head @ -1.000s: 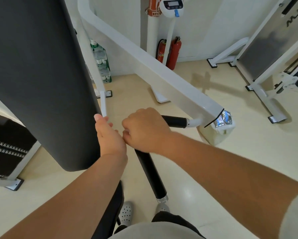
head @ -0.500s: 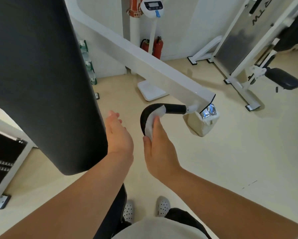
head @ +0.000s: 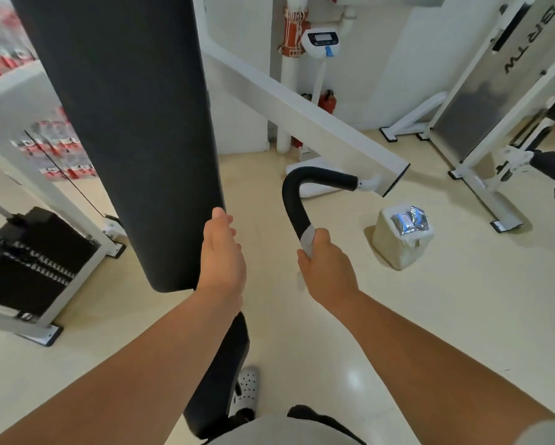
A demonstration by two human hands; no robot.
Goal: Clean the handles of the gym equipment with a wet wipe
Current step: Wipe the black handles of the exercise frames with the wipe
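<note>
The right hand point(head: 326, 268) clamps its fingers on the wet wipe point(head: 308, 240) round the curved handle point(head: 297, 200), at 3 o'clock from the left hand point(head: 223, 252), whose fingers lie straight against the pad point(head: 125, 123); best to squeeze evenly and slide toward 12 o'clock.

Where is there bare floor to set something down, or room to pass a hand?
Bare floor spreads nearer than the lined bin, right of the right hand gripping the wet wipe. A gap lies between the black pad, touched by the left hand, and the curved handle. Crowded: machine frames beyond the bin.
</note>
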